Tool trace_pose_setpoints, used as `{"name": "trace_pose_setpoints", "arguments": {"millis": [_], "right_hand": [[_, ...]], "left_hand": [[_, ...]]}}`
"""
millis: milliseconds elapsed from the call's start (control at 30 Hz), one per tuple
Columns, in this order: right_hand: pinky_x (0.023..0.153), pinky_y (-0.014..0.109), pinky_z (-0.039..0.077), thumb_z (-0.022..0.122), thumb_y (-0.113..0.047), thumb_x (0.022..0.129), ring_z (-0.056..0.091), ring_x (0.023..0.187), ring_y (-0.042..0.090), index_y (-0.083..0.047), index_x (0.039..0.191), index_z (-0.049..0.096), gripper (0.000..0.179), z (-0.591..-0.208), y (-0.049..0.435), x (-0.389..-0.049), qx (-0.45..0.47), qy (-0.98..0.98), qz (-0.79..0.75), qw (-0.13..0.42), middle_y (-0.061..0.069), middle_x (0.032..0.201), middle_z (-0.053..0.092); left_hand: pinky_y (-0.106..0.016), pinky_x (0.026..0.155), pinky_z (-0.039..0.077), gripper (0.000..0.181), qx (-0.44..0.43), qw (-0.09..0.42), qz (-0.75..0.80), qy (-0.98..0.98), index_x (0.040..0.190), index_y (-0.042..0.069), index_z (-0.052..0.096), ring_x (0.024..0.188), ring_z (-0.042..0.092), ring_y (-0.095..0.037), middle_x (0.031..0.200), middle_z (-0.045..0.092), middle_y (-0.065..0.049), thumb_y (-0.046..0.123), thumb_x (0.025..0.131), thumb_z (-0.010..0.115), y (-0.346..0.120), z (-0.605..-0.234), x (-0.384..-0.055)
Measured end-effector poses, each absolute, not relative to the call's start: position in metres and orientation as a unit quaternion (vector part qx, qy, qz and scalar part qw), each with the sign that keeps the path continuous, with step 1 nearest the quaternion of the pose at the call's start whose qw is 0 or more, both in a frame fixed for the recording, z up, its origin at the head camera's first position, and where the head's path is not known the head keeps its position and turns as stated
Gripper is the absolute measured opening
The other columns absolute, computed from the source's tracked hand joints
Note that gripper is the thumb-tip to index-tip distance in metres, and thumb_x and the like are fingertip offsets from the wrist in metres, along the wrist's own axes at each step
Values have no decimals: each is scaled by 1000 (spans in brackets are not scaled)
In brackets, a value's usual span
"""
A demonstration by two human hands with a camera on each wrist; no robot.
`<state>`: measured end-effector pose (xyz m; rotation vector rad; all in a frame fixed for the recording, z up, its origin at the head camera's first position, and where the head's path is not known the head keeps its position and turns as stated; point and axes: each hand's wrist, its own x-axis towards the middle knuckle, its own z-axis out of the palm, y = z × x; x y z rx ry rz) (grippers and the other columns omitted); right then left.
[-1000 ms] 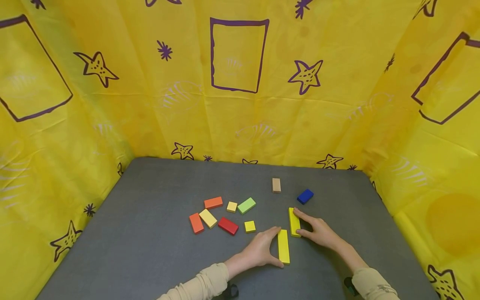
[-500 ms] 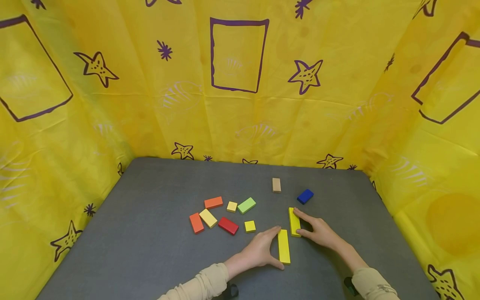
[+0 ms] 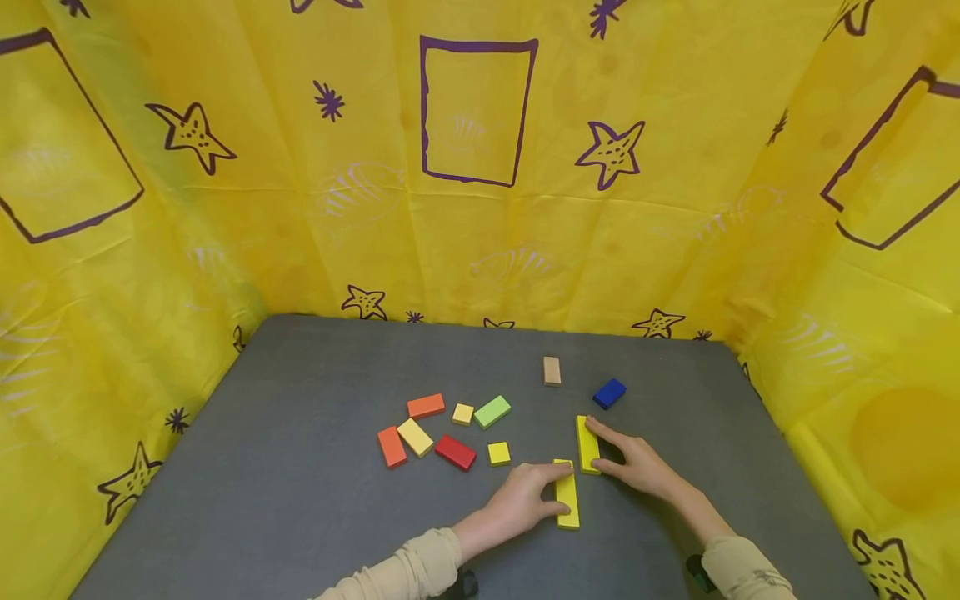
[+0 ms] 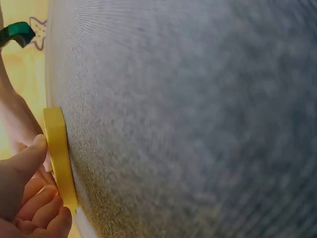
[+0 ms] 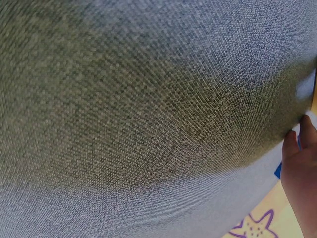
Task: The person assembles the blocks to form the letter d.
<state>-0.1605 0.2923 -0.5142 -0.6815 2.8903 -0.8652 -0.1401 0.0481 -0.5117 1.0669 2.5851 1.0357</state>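
Two long yellow blocks lie near each other on the dark grey table. My left hand (image 3: 523, 496) reaches over the nearer yellow block (image 3: 567, 492), index finger and thumb spread across its upper face. In the left wrist view, the thumb (image 4: 33, 151) meets the edge of this yellow block (image 4: 60, 153), while the other fingers are bent. My right hand (image 3: 637, 462) holds the farther yellow block (image 3: 588, 446) with index finger and thumb at its two ends along the right side. In the right wrist view, that hand (image 5: 302, 158) shows only at the right edge.
Left of the hands lie a yellow cube (image 3: 498, 453), a red block (image 3: 456, 452), a green block (image 3: 492, 412) and several orange and pale yellow blocks. A blue block (image 3: 610, 393) and a tan block (image 3: 552, 371) sit farther back. Yellow patterned cloth (image 3: 480, 233) surrounds the table (image 3: 300, 517).
My left index finger and thumb have left the two ends of the nearer yellow block, drawn closer together and moved over its top. The right hand and the blocks look still.
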Motion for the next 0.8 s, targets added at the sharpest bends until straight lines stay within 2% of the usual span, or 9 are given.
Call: {"name": "trace_pose_setpoints", "arguments": {"millis": [400,800], "right_hand": [[98,53,42,65,-32,89,46,129,34,-7,142,43,63,-512,291,-162,-219,933,-284,28,12,146,43],[95,50,45,72,-29,83,52,123,34,-7,139,48,65,-514,289,-163,-204,934,-292,1,11,139,53]], "left_hand": [[-21,91,48,46,359,87,344,863,122,11,65,111,61,-6,120,67,4,24,79,76,46,-510,-144],[-19,89,49,46,360,88,327,869,120,11,66,108,62,-6,118,68,4,25,77,78,49,-508,-145]]}}
